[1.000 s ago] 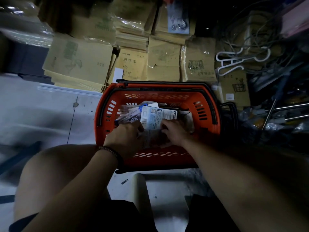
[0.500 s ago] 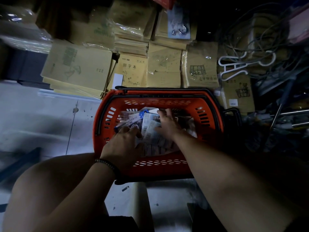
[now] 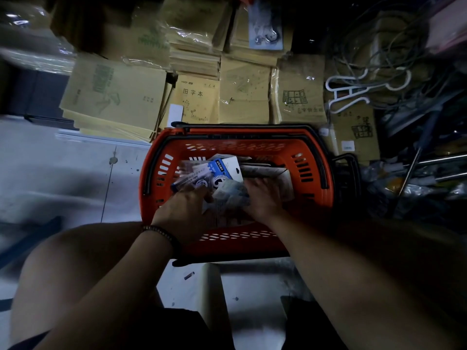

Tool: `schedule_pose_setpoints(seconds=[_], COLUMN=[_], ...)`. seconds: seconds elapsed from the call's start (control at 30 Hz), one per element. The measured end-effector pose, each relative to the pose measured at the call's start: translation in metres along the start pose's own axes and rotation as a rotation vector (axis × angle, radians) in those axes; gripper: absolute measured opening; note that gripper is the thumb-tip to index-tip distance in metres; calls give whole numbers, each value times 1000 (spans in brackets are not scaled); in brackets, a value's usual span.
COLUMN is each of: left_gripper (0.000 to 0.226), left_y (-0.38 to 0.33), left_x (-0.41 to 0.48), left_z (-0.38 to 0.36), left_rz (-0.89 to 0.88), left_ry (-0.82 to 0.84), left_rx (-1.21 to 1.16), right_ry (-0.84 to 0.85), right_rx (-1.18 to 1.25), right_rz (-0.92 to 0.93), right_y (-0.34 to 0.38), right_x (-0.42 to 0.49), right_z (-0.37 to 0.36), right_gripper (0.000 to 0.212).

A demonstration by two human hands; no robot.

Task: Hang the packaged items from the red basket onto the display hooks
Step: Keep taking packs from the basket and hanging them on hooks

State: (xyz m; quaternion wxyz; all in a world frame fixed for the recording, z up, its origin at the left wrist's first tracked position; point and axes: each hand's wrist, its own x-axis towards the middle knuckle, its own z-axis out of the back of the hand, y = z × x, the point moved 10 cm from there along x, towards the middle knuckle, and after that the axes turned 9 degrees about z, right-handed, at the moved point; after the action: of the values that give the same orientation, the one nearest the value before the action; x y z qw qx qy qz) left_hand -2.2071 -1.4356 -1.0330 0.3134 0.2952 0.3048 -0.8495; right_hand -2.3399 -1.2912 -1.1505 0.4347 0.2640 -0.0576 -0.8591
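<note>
Stationery packets [image 3: 219, 170] in blue and white card lie heaped in the middle of a red slotted plastic basket [image 3: 316, 178] with black handles, which stands on the pale floor [image 3: 63, 173], its far edge against stacks of tan paper exercise books [image 3: 242, 97] in clear wrap. The left hand [image 3: 184, 210], a beaded bracelet [image 3: 161, 232] at its wrist, curls its fingers round several stationery packets at the heap's left side. The right hand [image 3: 262, 198] lies fingers-forward over the heap's right side, and I cannot tell whether it grips anything.

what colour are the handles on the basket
Black handles on the red basket, seen best in the head view.
</note>
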Motion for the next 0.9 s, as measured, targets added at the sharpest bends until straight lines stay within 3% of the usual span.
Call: schedule_pose_setpoints(seconds=[0.17, 0.47, 0.57, 0.67, 0.73, 0.9], left_gripper=[27, 32, 54, 93, 111, 119], left_y=[-4, 21, 13, 0, -23, -83], left_x=[-1, -2, -13, -37, -55, -100], left_z=[2, 19, 7, -21, -14, 41], left_rz=[1, 179, 278, 440, 421, 185], left_ry=[16, 53, 196, 529, 640, 667], left_rx=[3, -312, -710, -1184, -1368, -1544], right_ry=[64, -37, -151, -291, -383, -508], right_rx=[302, 304, 329, 432, 477, 468], right_rz=[-17, -2, 14, 31, 67, 231], right_y=[1, 17, 27, 43, 56, 98], right_x=[-13, -33, -44, -66, -85, -134], right_z=[5, 73, 126, 181, 220, 290], right_gripper=[52, 62, 63, 55, 59, 42])
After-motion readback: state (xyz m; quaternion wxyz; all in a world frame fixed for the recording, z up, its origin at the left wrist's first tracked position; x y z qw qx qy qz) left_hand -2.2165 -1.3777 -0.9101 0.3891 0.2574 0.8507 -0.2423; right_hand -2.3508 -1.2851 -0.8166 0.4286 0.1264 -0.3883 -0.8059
